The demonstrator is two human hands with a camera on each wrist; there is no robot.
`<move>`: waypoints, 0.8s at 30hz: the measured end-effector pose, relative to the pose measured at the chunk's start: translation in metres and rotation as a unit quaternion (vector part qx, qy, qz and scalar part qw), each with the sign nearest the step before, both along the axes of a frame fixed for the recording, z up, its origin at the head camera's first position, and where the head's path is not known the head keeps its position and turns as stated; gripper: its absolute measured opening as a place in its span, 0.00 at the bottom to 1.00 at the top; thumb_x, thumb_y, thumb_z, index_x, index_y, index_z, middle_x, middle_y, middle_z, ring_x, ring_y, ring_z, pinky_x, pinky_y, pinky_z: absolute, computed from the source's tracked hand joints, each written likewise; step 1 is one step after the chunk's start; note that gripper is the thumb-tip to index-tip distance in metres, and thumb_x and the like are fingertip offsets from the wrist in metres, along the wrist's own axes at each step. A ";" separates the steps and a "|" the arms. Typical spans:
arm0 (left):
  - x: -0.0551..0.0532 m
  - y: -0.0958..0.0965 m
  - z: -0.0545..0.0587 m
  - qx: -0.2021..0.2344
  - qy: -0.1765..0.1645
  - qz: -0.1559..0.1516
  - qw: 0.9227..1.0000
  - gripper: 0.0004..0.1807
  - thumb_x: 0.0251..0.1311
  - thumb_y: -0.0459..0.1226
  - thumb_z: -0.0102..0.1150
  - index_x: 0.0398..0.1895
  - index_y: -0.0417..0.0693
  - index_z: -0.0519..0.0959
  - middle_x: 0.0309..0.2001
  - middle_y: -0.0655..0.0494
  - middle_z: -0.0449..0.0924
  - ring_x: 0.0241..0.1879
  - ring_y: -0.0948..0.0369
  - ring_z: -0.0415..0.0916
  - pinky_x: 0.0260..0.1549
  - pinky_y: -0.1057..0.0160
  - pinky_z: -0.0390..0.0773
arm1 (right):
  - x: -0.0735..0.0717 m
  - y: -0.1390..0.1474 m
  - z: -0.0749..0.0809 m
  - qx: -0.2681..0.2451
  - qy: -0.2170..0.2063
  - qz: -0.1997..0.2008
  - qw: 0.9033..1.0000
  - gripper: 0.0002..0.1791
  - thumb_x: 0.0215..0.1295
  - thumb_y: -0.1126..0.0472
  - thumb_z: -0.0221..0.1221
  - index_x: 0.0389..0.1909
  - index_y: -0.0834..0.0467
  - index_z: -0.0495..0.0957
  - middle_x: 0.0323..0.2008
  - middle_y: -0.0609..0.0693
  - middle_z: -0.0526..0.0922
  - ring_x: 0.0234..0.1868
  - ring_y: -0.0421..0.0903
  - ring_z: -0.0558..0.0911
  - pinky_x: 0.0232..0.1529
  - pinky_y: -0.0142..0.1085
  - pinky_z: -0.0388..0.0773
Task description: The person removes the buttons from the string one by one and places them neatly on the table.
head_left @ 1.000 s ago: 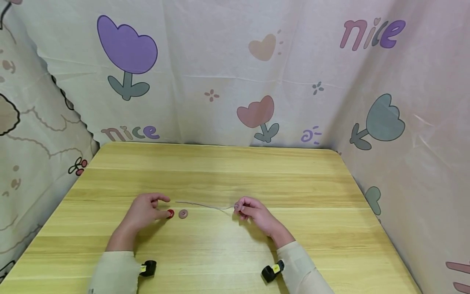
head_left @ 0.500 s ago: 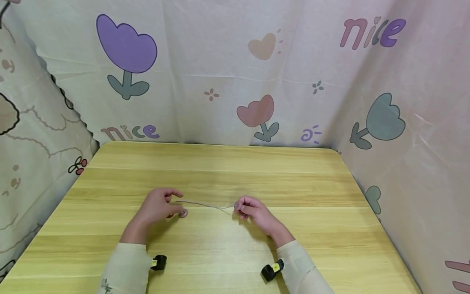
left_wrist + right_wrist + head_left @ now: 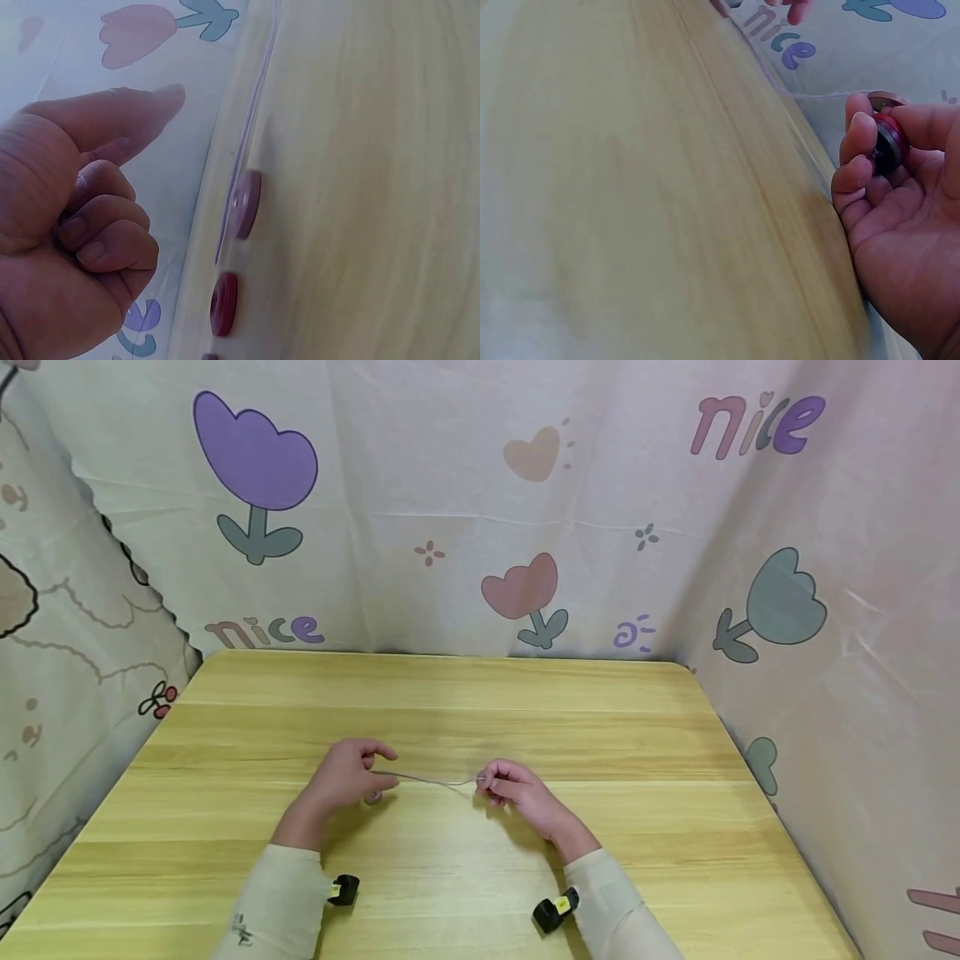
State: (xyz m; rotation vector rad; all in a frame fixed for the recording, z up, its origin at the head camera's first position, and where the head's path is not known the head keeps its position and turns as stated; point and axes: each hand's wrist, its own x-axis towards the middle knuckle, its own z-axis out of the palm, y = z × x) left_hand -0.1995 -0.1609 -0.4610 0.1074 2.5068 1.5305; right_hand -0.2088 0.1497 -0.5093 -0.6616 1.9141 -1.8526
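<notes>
Index finger and thumb of my left hand [image 3: 345, 774] reach out apart from each other, while the other fingers curl in, as the left wrist view shows. Nothing is between them. Under this hand lie a mauve button [image 3: 246, 204] and a dark red button [image 3: 223, 304], with a sliver of another at the frame's bottom. My right hand [image 3: 519, 789] pinches a small stack of buttons [image 3: 891, 144], red, black and brownish, between thumb and fingers. From that stack a thin pale string [image 3: 427, 780] runs left, its loose end by the left thumb and the mauve button.
The wood-grain table [image 3: 480, 710] spreads around both hands. A printed cloth [image 3: 420, 460] hangs behind it and at both sides. Each sleeve carries a small black camera, one on the left wrist [image 3: 345, 890] and one on the right wrist [image 3: 551, 914].
My left hand has moved right, from the red button across the mauve one to the string's loose end. The right hand and its buttons have stayed in place.
</notes>
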 end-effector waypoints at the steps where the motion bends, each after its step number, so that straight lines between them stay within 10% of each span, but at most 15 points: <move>1: 0.000 0.002 0.000 0.012 -0.008 0.000 1.000 0.20 0.54 0.28 0.72 0.50 0.34 0.79 0.20 0.57 0.49 0.15 0.61 0.54 0.19 0.64 0.68 | 0.000 0.000 0.000 0.000 0.000 0.001 1.000 0.11 0.76 0.67 0.45 0.42 0.72 0.72 0.38 0.60 0.76 0.34 0.50 0.73 0.38 0.36 0.72; 24: -0.006 0.038 -0.001 -0.061 0.057 -0.051 0.995 0.15 0.53 0.33 0.73 0.44 0.41 0.84 0.18 0.60 0.54 0.17 0.62 0.50 0.22 0.62 0.61 | 0.004 -0.001 0.003 -0.005 -0.003 -0.001 1.000 0.11 0.76 0.66 0.45 0.42 0.72 0.72 0.39 0.65 0.75 0.34 0.50 0.73 0.38 0.36 0.71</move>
